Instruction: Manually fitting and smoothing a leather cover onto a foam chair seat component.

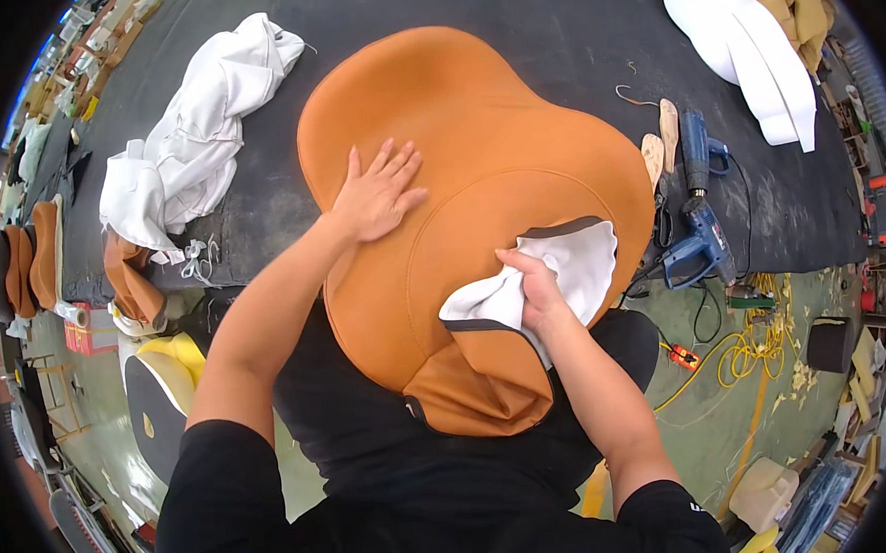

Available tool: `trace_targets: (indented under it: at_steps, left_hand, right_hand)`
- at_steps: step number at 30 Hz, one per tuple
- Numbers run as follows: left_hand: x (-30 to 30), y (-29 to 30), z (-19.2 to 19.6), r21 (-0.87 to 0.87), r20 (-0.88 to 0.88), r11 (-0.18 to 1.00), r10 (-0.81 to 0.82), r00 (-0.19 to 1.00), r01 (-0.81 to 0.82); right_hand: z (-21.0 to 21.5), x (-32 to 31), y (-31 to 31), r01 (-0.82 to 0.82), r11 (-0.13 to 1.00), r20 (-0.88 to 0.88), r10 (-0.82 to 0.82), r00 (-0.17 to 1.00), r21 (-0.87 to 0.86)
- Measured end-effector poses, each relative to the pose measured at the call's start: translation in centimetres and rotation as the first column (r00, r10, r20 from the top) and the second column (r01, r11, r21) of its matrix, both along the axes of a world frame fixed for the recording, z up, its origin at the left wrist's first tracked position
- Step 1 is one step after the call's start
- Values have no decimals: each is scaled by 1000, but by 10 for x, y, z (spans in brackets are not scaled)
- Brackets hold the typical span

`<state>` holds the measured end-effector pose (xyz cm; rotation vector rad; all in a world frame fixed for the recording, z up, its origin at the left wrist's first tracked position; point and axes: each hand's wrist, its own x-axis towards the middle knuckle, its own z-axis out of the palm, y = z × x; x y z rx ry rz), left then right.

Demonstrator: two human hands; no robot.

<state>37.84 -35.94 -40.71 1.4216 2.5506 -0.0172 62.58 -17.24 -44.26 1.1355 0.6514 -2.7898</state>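
Note:
A tan leather-covered chair shell (444, 96) lies across the near edge of the table, with a curved seam stitched over its surface. My left hand (379, 193) rests flat on its left side, fingers spread. At the near right, the leather cover (484, 384) is folded back, showing its white lining (587, 259) and dark edging. Fingers of my right hand (534, 287) are closed around a bunched part of this folded cover. What lies under the shell is hidden.
Black cloth covers the table (530, 32). Crumpled white fabric (195, 129) lies at left, and white curved pieces (737, 51) at far right. A blue heat gun (697, 153) and another blue power tool (702, 248) sit to the right. Yellow cable (748, 356) coils on the floor.

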Motion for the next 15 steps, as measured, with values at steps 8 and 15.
trace_targets:
  at_steps: [8,15]
  left_hand:
    - [3,17,-10,9,1,1000,8,1000,-8]
    - [0,20,-2,31,36,999,-26,999,25]
  right_hand:
    - [4,-3,-9,105,987,111,-119,987,125]
    - [-18,3,-2,156,960,-61,-146,987,231]
